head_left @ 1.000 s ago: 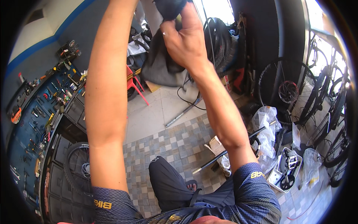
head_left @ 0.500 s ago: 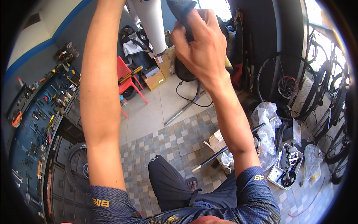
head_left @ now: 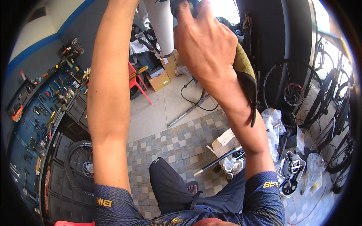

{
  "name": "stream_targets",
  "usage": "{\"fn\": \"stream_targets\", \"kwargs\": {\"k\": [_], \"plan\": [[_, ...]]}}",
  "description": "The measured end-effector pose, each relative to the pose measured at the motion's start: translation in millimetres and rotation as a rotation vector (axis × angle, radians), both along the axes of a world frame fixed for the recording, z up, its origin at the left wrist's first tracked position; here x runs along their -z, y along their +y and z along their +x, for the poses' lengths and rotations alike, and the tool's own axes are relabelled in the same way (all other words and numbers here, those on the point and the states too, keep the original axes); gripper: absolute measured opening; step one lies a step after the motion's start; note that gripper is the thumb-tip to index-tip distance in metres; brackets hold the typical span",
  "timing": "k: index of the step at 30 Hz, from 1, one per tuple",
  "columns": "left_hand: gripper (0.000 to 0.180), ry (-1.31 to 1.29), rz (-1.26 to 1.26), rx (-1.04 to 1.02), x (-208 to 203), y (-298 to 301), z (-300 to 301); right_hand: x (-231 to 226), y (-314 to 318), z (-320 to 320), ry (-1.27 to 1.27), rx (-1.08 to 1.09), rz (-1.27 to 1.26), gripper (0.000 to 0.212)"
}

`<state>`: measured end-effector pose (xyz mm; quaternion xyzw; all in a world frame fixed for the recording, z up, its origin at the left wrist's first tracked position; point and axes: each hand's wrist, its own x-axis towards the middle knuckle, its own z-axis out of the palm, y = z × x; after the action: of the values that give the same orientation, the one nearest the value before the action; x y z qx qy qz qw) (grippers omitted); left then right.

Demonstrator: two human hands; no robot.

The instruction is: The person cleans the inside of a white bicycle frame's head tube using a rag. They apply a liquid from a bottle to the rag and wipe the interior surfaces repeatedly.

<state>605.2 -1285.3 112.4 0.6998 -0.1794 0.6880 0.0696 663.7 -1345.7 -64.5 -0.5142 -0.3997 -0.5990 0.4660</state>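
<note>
A white, tapered tube (head_left: 161, 28), probably part of a bicycle frame, hangs down at the top between my arms. My right hand (head_left: 207, 45) is beside it at the upper middle, fingers curled around a dark rag (head_left: 183, 6). The fingertips are cut off or hidden at the top edge. A yellowish-green and black flap of cloth (head_left: 247, 69) hangs along the outer side of my right wrist; whether it belongs to the same rag is hidden. My left forearm (head_left: 111, 67) reaches up past the top edge, so the left hand lies outside the picture.
Tools hang on a blue board (head_left: 28, 132) at left, above dark drawers (head_left: 62, 188) and a wheel (head_left: 80, 167). A red chair (head_left: 137, 81) and cardboard boxes (head_left: 159, 80) stand ahead. A metal bar (head_left: 184, 115) lies on the floor. At right are a crank tray (head_left: 292, 173) and bicycle wheels (head_left: 292, 92).
My right hand has shifted slightly right, and the yellowish-green flap now shows along the wrist. The whole view has moved a little; both arms stay raised.
</note>
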Motion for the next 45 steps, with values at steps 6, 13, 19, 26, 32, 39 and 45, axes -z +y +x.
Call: {"fn": "stream_targets", "kwargs": {"k": [6, 13, 19, 26, 32, 39, 45], "plan": [[0.053, -0.008, 0.024, 0.007, 9, -9, 1, 5, 15, -2, 0.148, -0.369, 0.008, 0.024], [0.049, -0.039, -0.090, -0.060, -4, -5, 7, -6, 12, -2, 0.328, -1.312, -0.023, 0.016], [0.045, -0.046, -0.051, -0.062, -7, 9, 4, 17, 29, 58, 0.618, -2.138, -0.218, 0.018], [0.044, -0.091, -0.021, -0.114, -10, 11, 7, 35, 22, 71, 0.838, -2.024, 0.167, 0.054], [0.040, -0.054, -0.030, -0.112, -8, 10, 4, 29, 26, 61, 0.632, -1.097, -0.099, 0.045], [0.037, -0.051, 0.004, -0.103, -6, 17, 2, -21, 16, 24, 0.691, -1.383, -0.151, 0.023], [0.037, -0.093, 0.008, -0.181, -10, 12, 3, -53, 20, 40, 0.699, -1.642, -0.392, 0.027]]}}
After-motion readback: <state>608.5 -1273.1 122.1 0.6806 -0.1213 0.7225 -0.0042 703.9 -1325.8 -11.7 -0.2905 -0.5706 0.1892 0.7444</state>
